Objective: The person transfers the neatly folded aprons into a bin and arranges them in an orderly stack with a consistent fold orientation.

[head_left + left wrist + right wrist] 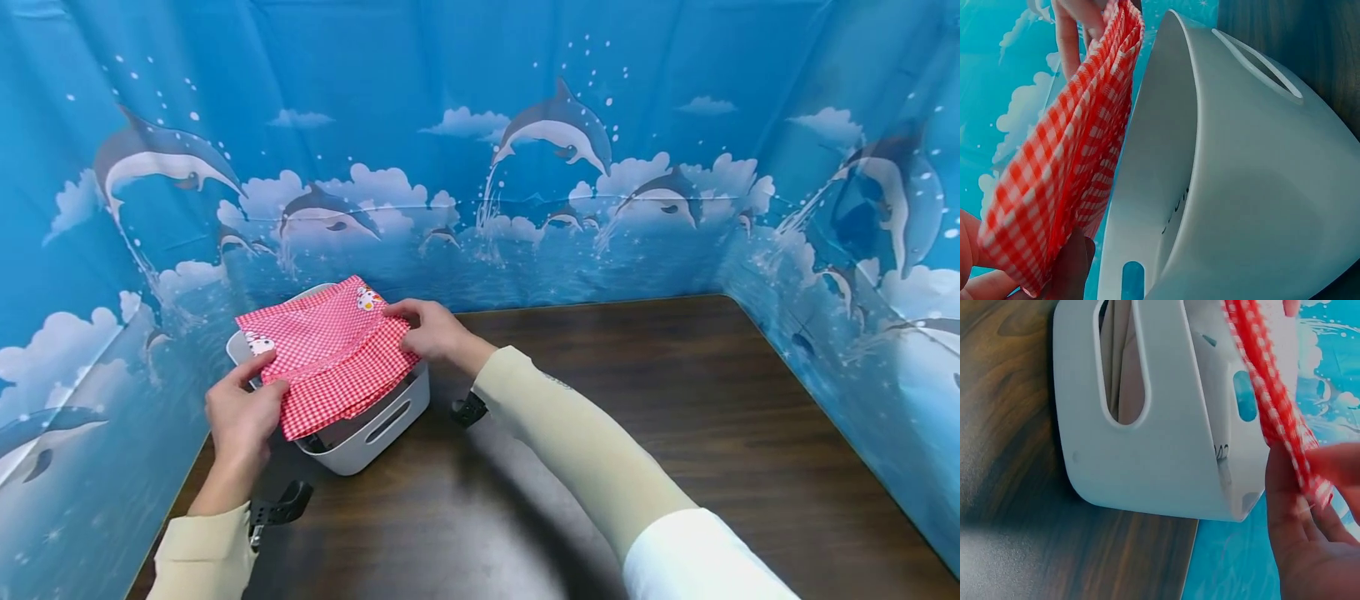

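Note:
A folded red-and-white gingham cloth (337,354) with cartoon prints near two corners is stretched between both hands over a white plastic basket (352,457). My left hand (243,408) pinches its near left corner, thumb on one face and fingers on the other. At the right corner, my right hand (437,335) grips the folded edge between thumb and fingers. From the left wrist, the layered cloth (1066,169) appears just above the rim of the basket (1260,181). Beige fabric (1124,375) shows through the basket's handle slot in the right wrist view.
The basket stands at the left of a dark wooden table (600,417), close to the back edge. A blue curtain (420,100) printed with dolphins and clouds surrounds the table at the back and sides. Dark wrist cameras (285,504) are strapped to both wrists.

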{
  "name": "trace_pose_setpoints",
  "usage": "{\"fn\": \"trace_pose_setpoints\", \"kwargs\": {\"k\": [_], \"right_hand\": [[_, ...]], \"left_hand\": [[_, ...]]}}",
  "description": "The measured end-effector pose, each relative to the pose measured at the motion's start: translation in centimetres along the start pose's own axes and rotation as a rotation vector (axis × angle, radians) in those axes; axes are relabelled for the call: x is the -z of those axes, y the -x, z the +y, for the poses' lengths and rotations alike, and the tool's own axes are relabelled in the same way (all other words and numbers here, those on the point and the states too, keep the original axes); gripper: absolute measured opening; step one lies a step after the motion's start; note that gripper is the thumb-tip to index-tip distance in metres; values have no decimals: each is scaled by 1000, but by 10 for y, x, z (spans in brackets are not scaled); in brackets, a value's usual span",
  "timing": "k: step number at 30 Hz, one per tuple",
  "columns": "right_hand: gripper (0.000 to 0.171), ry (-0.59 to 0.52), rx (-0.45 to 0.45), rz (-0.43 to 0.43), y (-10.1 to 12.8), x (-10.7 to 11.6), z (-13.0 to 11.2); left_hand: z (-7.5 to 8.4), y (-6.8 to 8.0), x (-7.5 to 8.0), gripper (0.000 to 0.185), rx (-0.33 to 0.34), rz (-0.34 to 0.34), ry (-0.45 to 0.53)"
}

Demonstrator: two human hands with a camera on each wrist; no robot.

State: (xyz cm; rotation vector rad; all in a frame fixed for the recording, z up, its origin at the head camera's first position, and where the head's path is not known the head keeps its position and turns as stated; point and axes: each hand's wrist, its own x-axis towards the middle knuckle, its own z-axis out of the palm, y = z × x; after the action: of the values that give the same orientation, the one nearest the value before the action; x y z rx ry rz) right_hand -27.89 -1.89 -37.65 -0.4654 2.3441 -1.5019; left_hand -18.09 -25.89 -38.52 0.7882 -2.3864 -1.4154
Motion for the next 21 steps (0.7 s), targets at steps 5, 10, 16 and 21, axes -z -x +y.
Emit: {"fn": "trace_pose_setpoints", "kwargs": {"k": [5,10,16,21], "right_hand": [[65,-12,-21,-55,-1,-2,-2],[72,-11,-29,-81,-2,-4,-2],[72,-19,-2,-51,-7,-13,-8],[70,-12,-11,-14,-7,-16,-13]], "left_hand": [[-2,-1,3,55,5,18,3],[-1,-1,5,54,19,46,12],[-2,0,14,56,20,71,2],[-1,0,17,56,19,65,6]]}}
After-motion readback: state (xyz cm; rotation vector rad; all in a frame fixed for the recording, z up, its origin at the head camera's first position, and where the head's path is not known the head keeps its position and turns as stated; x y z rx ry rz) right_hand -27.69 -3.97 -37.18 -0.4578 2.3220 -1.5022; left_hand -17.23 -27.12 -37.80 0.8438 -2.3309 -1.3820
